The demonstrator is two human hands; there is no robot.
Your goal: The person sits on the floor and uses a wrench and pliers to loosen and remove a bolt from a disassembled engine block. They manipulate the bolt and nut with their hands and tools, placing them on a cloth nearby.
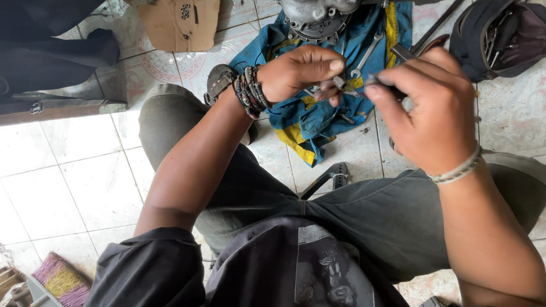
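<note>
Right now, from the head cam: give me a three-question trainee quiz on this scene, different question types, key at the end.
1. True or false: the left hand and the right hand are both raised over the blue and yellow cloth.
2. Which lies on that cloth beside the wrenches? A) grey metal engine part B) tan cap C) dark bag
3. Fill in: the right hand pinches a small dark ____ part.

Key: 1 true. 2 A. 3 metal; its exact kind is too hidden to tell.
</note>
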